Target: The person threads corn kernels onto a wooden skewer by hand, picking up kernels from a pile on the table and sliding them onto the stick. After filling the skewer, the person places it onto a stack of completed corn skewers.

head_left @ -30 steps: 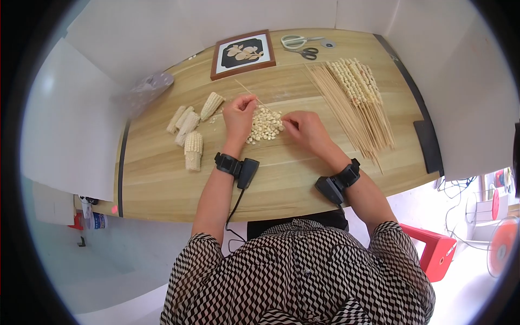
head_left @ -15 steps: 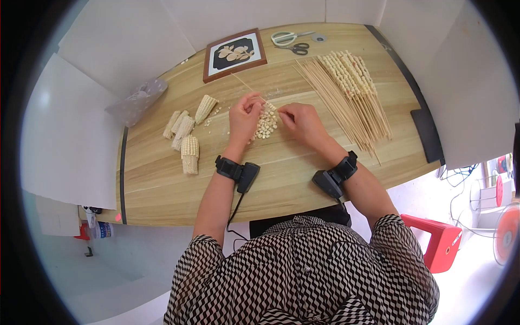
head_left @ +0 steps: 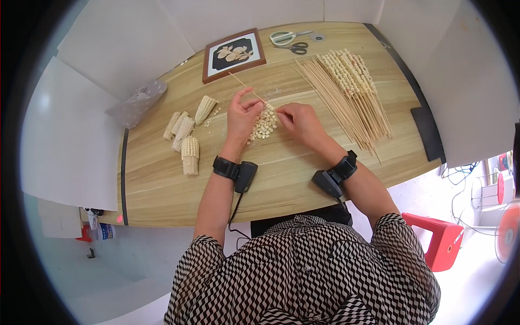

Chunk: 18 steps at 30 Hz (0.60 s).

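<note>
My left hand (head_left: 244,116) pinches a thin wooden skewer (head_left: 238,80) that slants up and to the left from its fingers. A few pale corn kernels sit on the skewer's lower end, between both hands. My right hand (head_left: 297,117) is closed at that lower end, its thumb and index finger pressed together; whatever lies in the pinch is too small to make out. Beneath the fingers is a pile of loose kernels (head_left: 264,128), partly hidden by my left hand.
Corn cobs (head_left: 190,155), some stripped, lie at the left beside a grey dotted bag (head_left: 142,99). A framed picture (head_left: 234,54) and scissors (head_left: 295,47) are at the back. Bare skewers (head_left: 336,100) and kernel-threaded skewers (head_left: 349,76) lie at the right.
My left hand's fingers have spread and lifted slightly around the skewer. My right hand has shifted a little to the left.
</note>
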Each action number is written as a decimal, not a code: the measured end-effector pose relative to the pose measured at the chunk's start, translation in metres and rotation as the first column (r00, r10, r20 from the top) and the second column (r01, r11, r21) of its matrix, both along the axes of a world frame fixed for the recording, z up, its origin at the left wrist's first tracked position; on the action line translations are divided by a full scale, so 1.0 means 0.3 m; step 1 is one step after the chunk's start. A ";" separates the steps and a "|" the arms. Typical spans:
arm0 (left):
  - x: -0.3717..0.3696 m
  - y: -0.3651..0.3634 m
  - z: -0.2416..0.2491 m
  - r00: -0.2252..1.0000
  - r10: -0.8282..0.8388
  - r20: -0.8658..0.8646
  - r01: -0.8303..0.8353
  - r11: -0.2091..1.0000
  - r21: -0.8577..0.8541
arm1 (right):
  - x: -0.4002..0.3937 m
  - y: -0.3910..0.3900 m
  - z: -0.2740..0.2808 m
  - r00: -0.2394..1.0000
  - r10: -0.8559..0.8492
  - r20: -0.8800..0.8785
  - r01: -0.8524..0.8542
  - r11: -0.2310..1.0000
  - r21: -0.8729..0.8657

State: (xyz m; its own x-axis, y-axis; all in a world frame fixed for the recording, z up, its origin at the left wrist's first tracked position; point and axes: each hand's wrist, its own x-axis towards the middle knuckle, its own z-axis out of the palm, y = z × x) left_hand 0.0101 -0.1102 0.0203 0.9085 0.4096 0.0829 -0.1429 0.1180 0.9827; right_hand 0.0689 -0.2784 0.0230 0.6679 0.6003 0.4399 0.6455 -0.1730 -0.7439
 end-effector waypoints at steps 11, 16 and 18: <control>-0.002 0.105 -0.026 0.991 0.134 0.016 -0.135 0.967 0.216 | -0.003 -0.002 0.009 1.000 0.001 0.008 -0.001 1.000 0.010; -0.040 0.188 -0.020 0.859 0.497 0.119 -0.411 0.532 0.741 | -0.008 -0.003 0.022 1.000 -0.011 -0.025 0.011 1.000 0.012; -0.061 0.232 -0.019 0.840 0.525 0.138 -0.349 0.326 0.879 | -0.007 -0.004 0.023 1.000 -0.013 -0.017 0.013 1.000 0.018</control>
State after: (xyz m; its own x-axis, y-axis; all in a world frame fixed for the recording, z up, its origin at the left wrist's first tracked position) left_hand -0.0083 -0.0405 0.0147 0.6546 0.5454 0.5235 0.2481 -0.8091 0.5327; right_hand 0.0667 -0.2796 0.0300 0.6834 0.5836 0.4387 0.6302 -0.1682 -0.7580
